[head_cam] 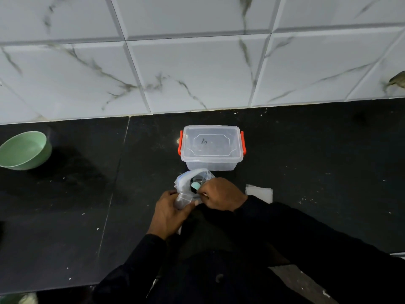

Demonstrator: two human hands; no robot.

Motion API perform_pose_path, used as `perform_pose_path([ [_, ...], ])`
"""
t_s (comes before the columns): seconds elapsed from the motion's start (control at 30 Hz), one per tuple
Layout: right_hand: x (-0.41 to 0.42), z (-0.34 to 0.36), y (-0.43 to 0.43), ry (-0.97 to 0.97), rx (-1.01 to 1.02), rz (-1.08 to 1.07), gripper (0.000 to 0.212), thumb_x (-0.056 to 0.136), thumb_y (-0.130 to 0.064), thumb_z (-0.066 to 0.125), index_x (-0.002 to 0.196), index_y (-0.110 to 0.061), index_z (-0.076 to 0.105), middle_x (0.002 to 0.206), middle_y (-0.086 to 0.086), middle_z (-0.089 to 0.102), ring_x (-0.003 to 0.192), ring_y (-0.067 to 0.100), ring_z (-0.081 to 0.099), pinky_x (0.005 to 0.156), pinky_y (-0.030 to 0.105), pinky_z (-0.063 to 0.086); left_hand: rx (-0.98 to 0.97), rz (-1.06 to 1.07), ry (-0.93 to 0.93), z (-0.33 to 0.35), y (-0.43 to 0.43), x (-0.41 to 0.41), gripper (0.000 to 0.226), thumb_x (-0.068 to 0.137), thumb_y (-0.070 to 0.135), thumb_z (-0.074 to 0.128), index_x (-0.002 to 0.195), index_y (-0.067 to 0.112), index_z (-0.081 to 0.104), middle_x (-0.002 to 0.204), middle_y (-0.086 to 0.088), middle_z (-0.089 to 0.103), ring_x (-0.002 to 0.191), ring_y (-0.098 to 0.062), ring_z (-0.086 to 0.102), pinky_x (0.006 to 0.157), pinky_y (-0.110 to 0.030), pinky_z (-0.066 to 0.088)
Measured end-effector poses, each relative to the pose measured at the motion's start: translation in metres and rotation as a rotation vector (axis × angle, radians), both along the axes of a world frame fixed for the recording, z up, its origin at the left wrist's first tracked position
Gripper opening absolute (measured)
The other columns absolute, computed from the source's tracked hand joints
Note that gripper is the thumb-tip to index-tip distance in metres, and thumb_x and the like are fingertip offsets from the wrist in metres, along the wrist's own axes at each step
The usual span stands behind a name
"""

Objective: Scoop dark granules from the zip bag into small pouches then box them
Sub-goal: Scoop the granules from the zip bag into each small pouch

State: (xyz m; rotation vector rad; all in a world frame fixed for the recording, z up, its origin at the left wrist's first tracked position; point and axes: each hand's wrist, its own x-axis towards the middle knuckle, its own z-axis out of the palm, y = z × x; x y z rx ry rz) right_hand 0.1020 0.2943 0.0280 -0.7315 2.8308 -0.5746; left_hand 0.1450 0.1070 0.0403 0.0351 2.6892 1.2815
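Observation:
A clear zip bag (197, 175) with dark granules stands open on the black counter just in front of me. My left hand (168, 212) grips a small clear pouch (183, 199) beside the bag's mouth. My right hand (220, 194) is closed on a small pale teal scoop (194, 184) that dips into the bag. Behind the bag sits a clear plastic box (211, 148) with orange latches and its lid on. A small stack of empty white pouches (259, 191) lies to the right of my right hand.
A green bowl (25, 150) rests at the far left of the black counter (317, 161). A white marble-patterned tiled wall (197, 62) rises right behind the box. Pale crumbs dot the counter. My dark sleeves fill the lower middle.

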Motion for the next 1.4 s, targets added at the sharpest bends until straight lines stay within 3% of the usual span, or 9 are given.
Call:
perform_pose_path([
  [0.13, -0.005, -0.002, 0.006, 0.112, -0.006, -0.026, 0.023, 0.09, -0.024, 0.052, 0.077, -0.011, 0.066, 0.072, 0.01, 0.067, 0.061, 0.025, 0.061, 0.057, 0.036, 0.049, -0.009, 0.034, 0.081, 0.006, -0.007, -0.003, 0.032, 0.075, 0.039, 0.081, 0.096, 0.021, 0.066, 0.098, 0.002, 0.06, 0.09, -0.012, 0.059, 0.076, -0.02, 0.047],
  [0.27, -0.004, -0.011, 0.003, 0.284, 0.075, 0.045, 0.008, 0.082, -0.014, 0.067, 0.078, -0.008, 0.068, 0.069, 0.009, 0.066, 0.05, 0.024, 0.061, 0.045, 0.023, 0.039, -0.043, -0.019, 0.214, 0.009, -0.011, -0.005, 0.03, 0.076, 0.033, 0.082, 0.097, 0.013, 0.073, 0.105, 0.003, 0.057, 0.091, 0.003, 0.053, 0.075, 0.001, 0.037],
  [0.33, -0.006, -0.021, 0.0, 0.282, 0.084, 0.022, 0.016, 0.089, -0.02, 0.059, 0.091, -0.007, 0.069, 0.083, 0.01, 0.068, 0.063, 0.024, 0.066, 0.052, 0.027, 0.049, -0.072, -0.061, 0.236, 0.01, -0.011, -0.009, 0.029, 0.077, 0.034, 0.081, 0.094, 0.012, 0.074, 0.107, 0.004, 0.055, 0.09, 0.004, 0.05, 0.075, 0.003, 0.035],
  [0.5, -0.014, -0.035, -0.002, 0.168, 0.105, -0.019, 0.029, 0.093, -0.03, 0.057, 0.104, -0.006, 0.068, 0.103, 0.011, 0.065, 0.088, 0.028, 0.065, 0.07, 0.041, 0.055, -0.161, -0.042, 0.069, 0.0, -0.006, -0.021, 0.037, 0.078, 0.046, 0.076, 0.085, 0.01, 0.07, 0.086, -0.003, 0.063, 0.075, -0.011, 0.057, 0.058, -0.009, 0.037],
  [0.7, -0.009, -0.025, 0.0, 0.068, -0.153, -0.127, 0.019, 0.09, -0.017, 0.058, 0.092, -0.001, 0.07, 0.095, 0.015, 0.067, 0.084, 0.029, 0.064, 0.075, 0.041, 0.052, 0.071, -0.005, -0.074, -0.012, -0.004, -0.03, 0.031, 0.079, 0.039, 0.078, 0.061, 0.02, 0.061, 0.049, 0.008, 0.056, 0.045, 0.0, 0.05, 0.047, -0.012, 0.038],
  [0.9, -0.012, -0.026, 0.005, 0.059, -0.341, -0.225, 0.014, 0.085, -0.01, 0.063, 0.088, -0.004, 0.075, 0.084, 0.012, 0.071, 0.078, 0.023, 0.065, 0.076, 0.037, 0.053, 0.581, 0.184, -0.279, -0.029, -0.035, -0.036, 0.01, 0.083, 0.017, 0.074, 0.081, 0.008, 0.071, 0.073, -0.002, 0.071, 0.071, -0.014, 0.064, 0.063, -0.024, 0.052],
  [1.07, -0.011, -0.028, 0.001, 0.154, -0.265, -0.211, 0.015, 0.086, -0.011, 0.06, 0.088, -0.005, 0.073, 0.087, 0.013, 0.068, 0.079, 0.028, 0.064, 0.073, 0.041, 0.054, 0.54, 0.299, -0.199, -0.043, -0.054, -0.068, 0.019, 0.083, 0.021, 0.075, 0.085, 0.003, 0.068, 0.081, -0.013, 0.067, 0.078, -0.021, 0.061, 0.072, -0.034, 0.05],
  [1.23, -0.01, -0.032, -0.002, 0.29, -0.119, -0.09, 0.01, 0.085, -0.01, 0.061, 0.081, -0.006, 0.07, 0.081, 0.011, 0.063, 0.066, 0.025, 0.062, 0.058, 0.031, 0.052, 0.28, 0.064, -0.125, -0.047, -0.048, -0.096, 0.028, 0.077, 0.032, 0.076, 0.095, 0.011, 0.071, 0.084, -0.004, 0.073, 0.073, -0.011, 0.065, 0.073, -0.03, 0.051],
  [1.4, -0.019, -0.04, -0.001, 0.237, -0.012, -0.095, 0.018, 0.09, -0.014, 0.056, 0.093, -0.004, 0.07, 0.093, 0.014, 0.065, 0.078, 0.032, 0.065, 0.064, 0.041, 0.055, 0.462, -0.185, -0.255, -0.053, -0.048, -0.103, 0.058, 0.063, 0.035, 0.084, 0.112, 0.008, 0.068, 0.106, -0.006, 0.074, 0.095, -0.014, 0.068, 0.086, -0.025, 0.053],
])
